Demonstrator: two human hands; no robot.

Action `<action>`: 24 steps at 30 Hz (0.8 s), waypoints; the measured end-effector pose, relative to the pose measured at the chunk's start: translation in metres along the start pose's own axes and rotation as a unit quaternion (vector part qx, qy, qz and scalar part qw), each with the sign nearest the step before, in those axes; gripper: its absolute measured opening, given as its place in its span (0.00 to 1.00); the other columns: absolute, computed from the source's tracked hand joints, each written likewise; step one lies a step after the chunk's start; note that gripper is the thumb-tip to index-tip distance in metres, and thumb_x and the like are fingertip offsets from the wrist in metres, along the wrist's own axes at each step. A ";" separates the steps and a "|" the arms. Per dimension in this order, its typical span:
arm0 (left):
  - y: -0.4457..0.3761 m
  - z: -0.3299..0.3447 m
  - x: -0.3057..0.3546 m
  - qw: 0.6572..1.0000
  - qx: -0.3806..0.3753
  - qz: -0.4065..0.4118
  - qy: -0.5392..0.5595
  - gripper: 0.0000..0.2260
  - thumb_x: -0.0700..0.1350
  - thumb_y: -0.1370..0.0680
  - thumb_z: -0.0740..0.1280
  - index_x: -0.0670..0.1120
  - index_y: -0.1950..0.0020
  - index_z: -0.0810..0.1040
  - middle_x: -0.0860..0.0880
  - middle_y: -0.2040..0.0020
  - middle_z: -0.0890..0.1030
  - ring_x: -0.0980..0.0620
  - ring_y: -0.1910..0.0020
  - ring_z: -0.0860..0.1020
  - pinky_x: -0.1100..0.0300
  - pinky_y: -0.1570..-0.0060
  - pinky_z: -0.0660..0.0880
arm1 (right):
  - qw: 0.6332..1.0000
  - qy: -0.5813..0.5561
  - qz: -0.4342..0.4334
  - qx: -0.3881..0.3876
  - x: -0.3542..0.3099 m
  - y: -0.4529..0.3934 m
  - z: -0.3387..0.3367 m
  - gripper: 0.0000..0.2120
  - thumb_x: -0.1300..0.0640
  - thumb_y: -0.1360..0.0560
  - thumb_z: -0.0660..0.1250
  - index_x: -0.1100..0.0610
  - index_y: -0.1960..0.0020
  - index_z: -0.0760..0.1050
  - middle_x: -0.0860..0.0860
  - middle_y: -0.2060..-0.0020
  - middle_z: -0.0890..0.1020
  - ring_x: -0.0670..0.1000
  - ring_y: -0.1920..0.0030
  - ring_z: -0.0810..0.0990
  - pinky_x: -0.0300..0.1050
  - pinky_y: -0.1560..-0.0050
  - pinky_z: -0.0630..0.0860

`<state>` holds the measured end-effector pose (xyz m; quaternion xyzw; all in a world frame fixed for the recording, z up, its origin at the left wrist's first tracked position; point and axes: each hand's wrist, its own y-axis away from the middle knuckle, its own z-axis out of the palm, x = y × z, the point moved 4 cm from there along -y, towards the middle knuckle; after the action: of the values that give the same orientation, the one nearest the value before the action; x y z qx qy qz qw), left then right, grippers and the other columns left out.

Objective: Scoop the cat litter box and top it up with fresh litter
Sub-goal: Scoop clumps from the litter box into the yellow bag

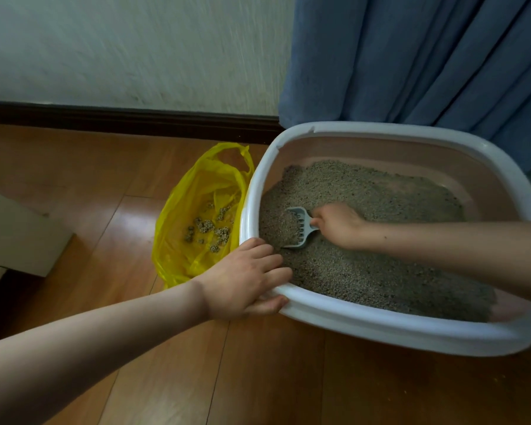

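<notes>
We steady the litter box [288, 294] with left hand [246, 282] gripping its 7 o'clock rim. Right hand [337, 223] grips the scoop [296, 227], loaded, at 9 o'clock in the litter. Yellow bag [196, 216] lies just beside, holding clumps.

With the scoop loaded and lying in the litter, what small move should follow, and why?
Probably lift and gently shake the scoop over the litter box: the right hand grips its handle, loose litter fills it, and the left hand steadies the rim. Any clumps could then go into the yellow bag, beside the box.
</notes>
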<state>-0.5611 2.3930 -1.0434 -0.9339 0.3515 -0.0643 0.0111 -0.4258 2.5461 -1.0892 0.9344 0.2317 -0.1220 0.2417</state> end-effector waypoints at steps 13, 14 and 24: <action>0.000 -0.001 0.000 1.000 0.003 0.001 -0.007 0.12 0.56 0.20 0.61 0.47 0.50 0.74 0.49 0.57 0.74 0.47 0.56 0.72 0.53 0.43 0.66 | 0.995 -0.096 -0.037 -0.013 0.022 0.032 -0.027 0.15 0.52 0.19 0.60 0.57 0.59 0.78 0.51 0.71 0.72 0.49 0.73 0.66 0.42 0.71 0.65; 0.001 -0.001 0.000 1.000 0.005 0.003 -0.006 0.12 0.56 0.20 0.60 0.48 0.50 0.73 0.49 0.57 0.74 0.47 0.56 0.72 0.53 0.44 0.66 | 0.995 -0.097 -0.026 -0.006 0.027 0.033 -0.032 0.14 0.52 0.19 0.60 0.57 0.58 0.79 0.52 0.71 0.73 0.48 0.74 0.66 0.41 0.72 0.64; 0.000 -0.001 0.000 1.000 0.005 0.003 -0.010 0.13 0.57 0.20 0.58 0.48 0.51 0.74 0.50 0.57 0.74 0.48 0.57 0.72 0.53 0.45 0.66 | 0.998 -0.066 -0.017 -0.019 0.048 0.064 -0.044 0.13 0.52 0.20 0.61 0.55 0.57 0.80 0.51 0.71 0.76 0.47 0.75 0.67 0.41 0.72 0.65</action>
<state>-0.5609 2.3935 -1.0428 -0.9333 0.3542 -0.0568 0.0190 -0.3480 2.5367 -1.0422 0.9156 0.2333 -0.1828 0.2717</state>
